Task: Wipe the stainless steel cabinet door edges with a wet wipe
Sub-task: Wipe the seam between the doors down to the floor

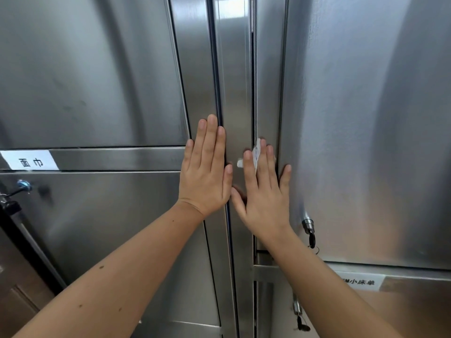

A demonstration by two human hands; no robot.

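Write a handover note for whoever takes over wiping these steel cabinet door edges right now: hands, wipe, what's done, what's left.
Left hand: open, flat on the edge of the left stainless steel cabinet door, holding nothing.
Right hand: open, straight fingers pressing the white wet wipe on the vertical seam beside the right stainless steel cabinet door.
Done: the metal does not show which stretches are wiped.
Left: probably the rest of that seam, above and below the hand, then the other edges.
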